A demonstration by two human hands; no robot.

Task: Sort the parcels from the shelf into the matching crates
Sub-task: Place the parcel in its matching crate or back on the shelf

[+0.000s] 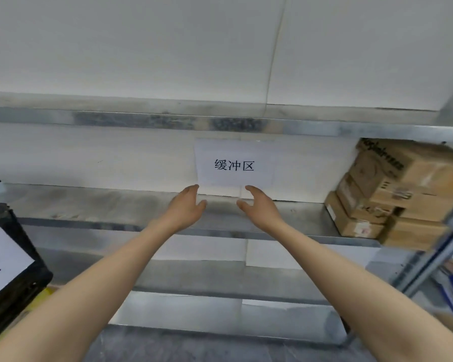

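A storeroom: metal shelving (220,231), stacked cardboard parcels (392,194), a printed zone sign (234,163) on the wall

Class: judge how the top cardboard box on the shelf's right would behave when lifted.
Likely stiff: the top cardboard box keeps straight edges. The lower boxes sit unevenly stacked, so lifting it may shift them.

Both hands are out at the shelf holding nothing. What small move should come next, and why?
Probably shift both hands right, toward the stacked boxes. The left hand and right hand are open, holding nothing, just below the paper sign, and the only parcels in view sit at the right end of the shelf.
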